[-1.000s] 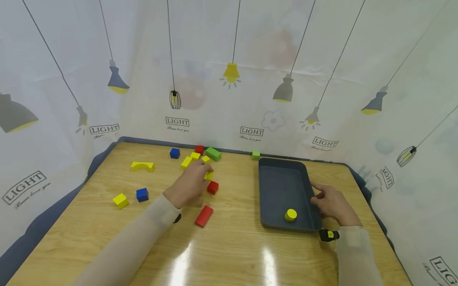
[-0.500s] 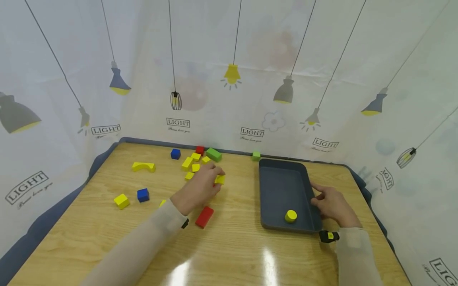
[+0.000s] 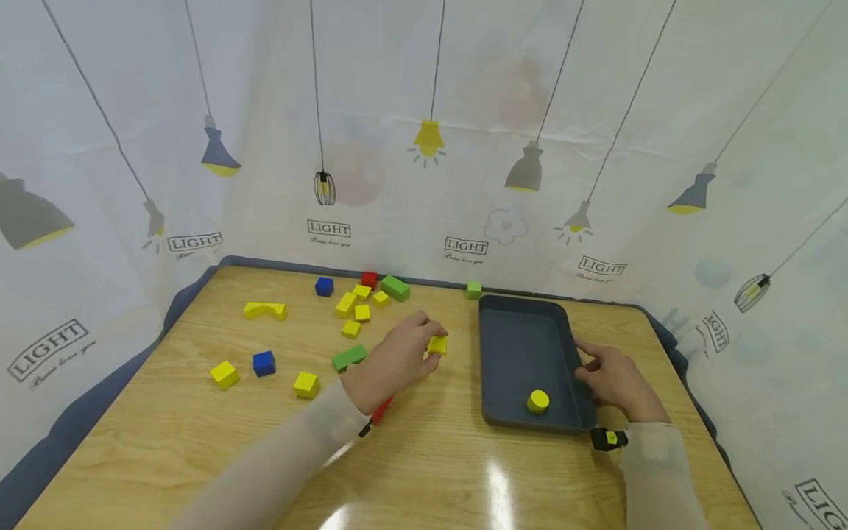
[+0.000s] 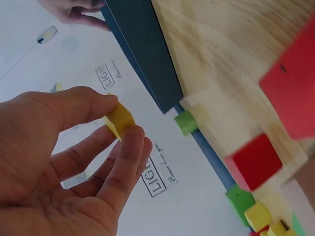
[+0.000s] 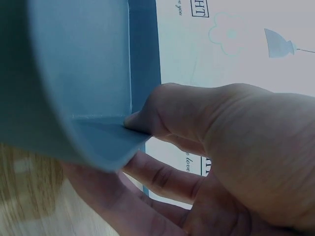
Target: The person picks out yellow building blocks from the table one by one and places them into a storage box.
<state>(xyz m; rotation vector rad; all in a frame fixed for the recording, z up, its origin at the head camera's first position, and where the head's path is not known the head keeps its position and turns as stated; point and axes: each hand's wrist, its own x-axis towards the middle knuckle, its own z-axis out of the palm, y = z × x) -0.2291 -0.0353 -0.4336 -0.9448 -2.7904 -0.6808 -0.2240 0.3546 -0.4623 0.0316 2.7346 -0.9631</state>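
My left hand pinches a small yellow block between thumb and fingertips, held above the table to the left of the dark grey tray. Inside that tray, near its front end, a yellow cylinder stands. My right hand grips the tray's right side wall, with the thumb inside and the fingers outside, as the right wrist view shows. Under the left wrist a red flat block is partly covered. A green block lies just left of the same hand.
Yellow blocks cluster at the back with a red block and a green one. A yellow arch, blue cubes and yellow cubes lie left. A small green cube sits behind the tray's corner.
My left hand has moved right from the block cluster toward the tray, carrying the yellow block. The yellow cube and green block it covered now show. My right hand and the tray stay put.
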